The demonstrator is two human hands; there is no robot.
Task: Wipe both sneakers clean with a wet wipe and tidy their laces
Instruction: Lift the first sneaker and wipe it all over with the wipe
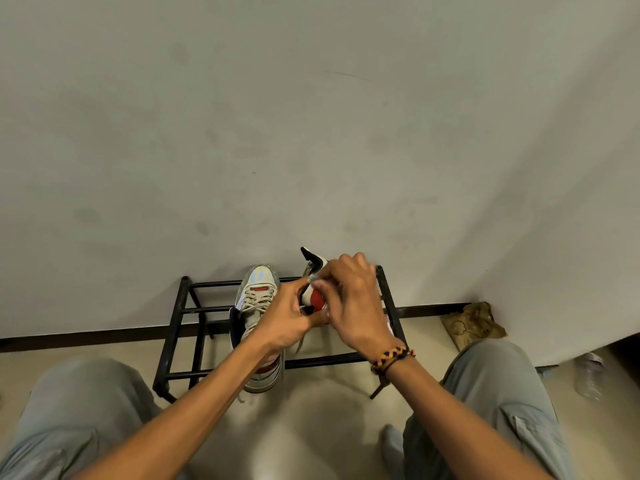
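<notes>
Gripping hands: left hand point(289, 315) and right hand point(353, 299) meet over the right-hand sneaker point(313, 292), held above the shoe rack point(180, 306)
Left hand: fingers curled around the lower part of the held sneaker; exact contact points hidden by the palm
Right hand: fingers curled over the sneaker's upper side, pinching a small pale object at the fingertips, possibly a wipe; too small and blurred to identify with certainty
Held sneaker: white, red and black; only the tongue tip and a red panel show, the rest covered by both hands
Second sneaker point(258, 306): pale with beige laces, resting on the rack's bars, toe towards the wall; its heel partly covered by the left forearm
Shoe rack: black metal frame on the floor against the wall point(311, 133); right side partly hidden by the right hand
Wrist: braided bracelet point(391, 358) on the right wrist
Periphery: crumpled brown bag point(474, 323) in the corner; clear plastic bottle point(588, 379) at right, indistinct
Legs: grey trousers point(498, 393), cut off by the lower frame edge
</notes>
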